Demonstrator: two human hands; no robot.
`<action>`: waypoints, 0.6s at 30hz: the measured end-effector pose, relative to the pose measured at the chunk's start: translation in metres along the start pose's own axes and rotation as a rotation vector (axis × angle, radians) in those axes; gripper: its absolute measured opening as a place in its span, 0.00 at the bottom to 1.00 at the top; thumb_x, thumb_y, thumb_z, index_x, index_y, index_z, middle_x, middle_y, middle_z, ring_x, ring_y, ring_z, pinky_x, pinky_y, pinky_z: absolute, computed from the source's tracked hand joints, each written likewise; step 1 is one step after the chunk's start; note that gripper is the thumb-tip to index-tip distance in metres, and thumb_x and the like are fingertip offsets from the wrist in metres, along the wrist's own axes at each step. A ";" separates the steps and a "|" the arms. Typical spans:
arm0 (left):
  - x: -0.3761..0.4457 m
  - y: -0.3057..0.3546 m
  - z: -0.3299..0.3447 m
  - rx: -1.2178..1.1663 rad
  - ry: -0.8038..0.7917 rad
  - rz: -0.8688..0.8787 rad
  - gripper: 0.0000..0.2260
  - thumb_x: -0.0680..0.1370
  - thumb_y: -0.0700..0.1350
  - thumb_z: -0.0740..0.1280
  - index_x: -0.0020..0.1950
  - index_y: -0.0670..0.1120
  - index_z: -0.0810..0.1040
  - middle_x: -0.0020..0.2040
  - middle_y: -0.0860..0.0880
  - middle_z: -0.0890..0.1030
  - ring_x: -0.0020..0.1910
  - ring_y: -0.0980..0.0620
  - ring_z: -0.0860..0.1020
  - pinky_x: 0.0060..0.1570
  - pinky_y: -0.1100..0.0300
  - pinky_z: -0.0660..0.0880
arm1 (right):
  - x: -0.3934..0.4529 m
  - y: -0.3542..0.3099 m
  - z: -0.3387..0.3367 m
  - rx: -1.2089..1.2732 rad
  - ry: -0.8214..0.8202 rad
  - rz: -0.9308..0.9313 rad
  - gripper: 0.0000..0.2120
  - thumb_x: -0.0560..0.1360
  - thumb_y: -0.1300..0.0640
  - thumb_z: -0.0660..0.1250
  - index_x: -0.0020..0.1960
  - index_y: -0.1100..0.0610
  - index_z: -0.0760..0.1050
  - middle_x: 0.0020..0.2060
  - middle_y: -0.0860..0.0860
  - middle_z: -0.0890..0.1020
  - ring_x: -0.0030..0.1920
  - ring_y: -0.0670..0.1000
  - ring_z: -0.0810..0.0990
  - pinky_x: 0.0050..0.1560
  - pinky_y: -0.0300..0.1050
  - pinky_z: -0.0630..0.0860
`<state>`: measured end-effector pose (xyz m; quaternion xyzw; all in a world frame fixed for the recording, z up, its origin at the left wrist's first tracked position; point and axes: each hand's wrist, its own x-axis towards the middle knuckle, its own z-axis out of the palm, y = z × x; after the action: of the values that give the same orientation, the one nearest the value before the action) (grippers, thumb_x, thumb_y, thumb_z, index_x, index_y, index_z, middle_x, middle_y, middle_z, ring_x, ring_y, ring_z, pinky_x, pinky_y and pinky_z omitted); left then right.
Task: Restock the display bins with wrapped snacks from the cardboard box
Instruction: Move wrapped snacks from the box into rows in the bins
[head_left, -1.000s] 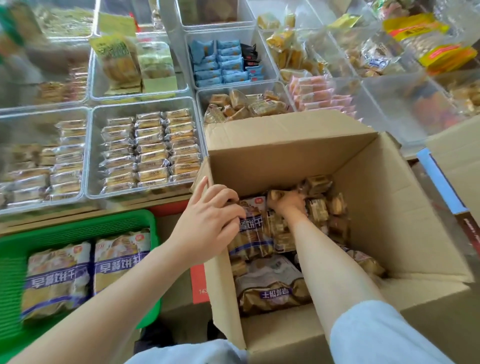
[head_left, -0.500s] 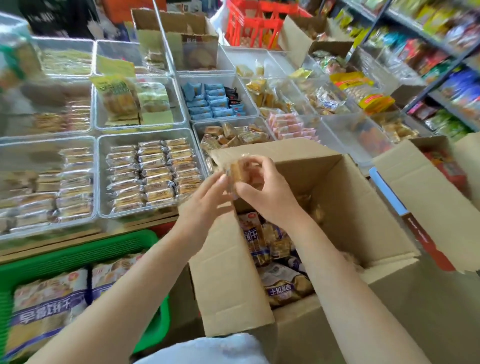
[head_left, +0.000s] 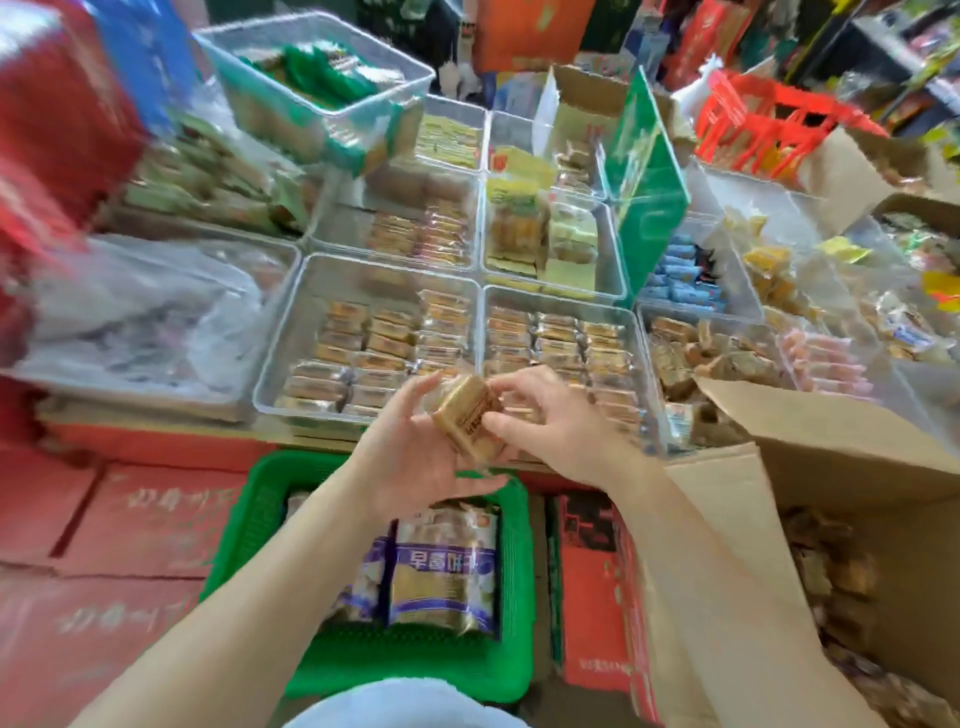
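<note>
Both hands up in front of me: my left hand (head_left: 415, 457) cups a wrapped snack (head_left: 470, 418) from below, fingers curled under it, thumb on its near side. My right hand (head_left: 558, 426) pinches the snack's right end between thumb and fingertips. The snack sits tilted between the two sets of fingers, just above the near edge of the clear display bins (head_left: 561, 343), which hold rows of similar wrapped pieces beyond my fingertips. The cardboard box (head_left: 810, 441) stands open right of my right hand. Below my wrists, a green basket (head_left: 514, 571) holds larger packs.
</note>
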<state>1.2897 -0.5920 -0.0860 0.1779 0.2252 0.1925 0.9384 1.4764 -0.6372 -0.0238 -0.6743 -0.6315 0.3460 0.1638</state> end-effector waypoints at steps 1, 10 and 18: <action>-0.007 0.011 -0.014 0.001 -0.002 0.012 0.25 0.78 0.59 0.64 0.69 0.43 0.75 0.57 0.40 0.78 0.59 0.40 0.76 0.60 0.43 0.74 | 0.013 -0.010 0.008 0.016 -0.052 -0.008 0.20 0.78 0.47 0.70 0.69 0.46 0.74 0.64 0.44 0.72 0.65 0.44 0.71 0.64 0.42 0.67; -0.020 0.095 -0.119 0.450 0.493 0.237 0.16 0.82 0.54 0.61 0.63 0.47 0.79 0.62 0.40 0.81 0.52 0.47 0.81 0.58 0.49 0.74 | 0.132 -0.058 0.058 0.069 -0.146 0.036 0.13 0.72 0.51 0.78 0.52 0.51 0.79 0.51 0.46 0.82 0.53 0.47 0.80 0.58 0.46 0.78; 0.003 0.087 -0.222 2.026 0.984 0.222 0.31 0.81 0.56 0.53 0.82 0.45 0.56 0.82 0.43 0.51 0.82 0.46 0.48 0.79 0.44 0.45 | 0.250 -0.063 0.106 -0.016 0.127 0.101 0.12 0.77 0.49 0.71 0.55 0.53 0.72 0.43 0.43 0.77 0.42 0.44 0.76 0.39 0.37 0.70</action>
<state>1.1589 -0.4608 -0.2365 0.7803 0.6051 0.0528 0.1491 1.3493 -0.4099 -0.1224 -0.7273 -0.5878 0.3050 0.1804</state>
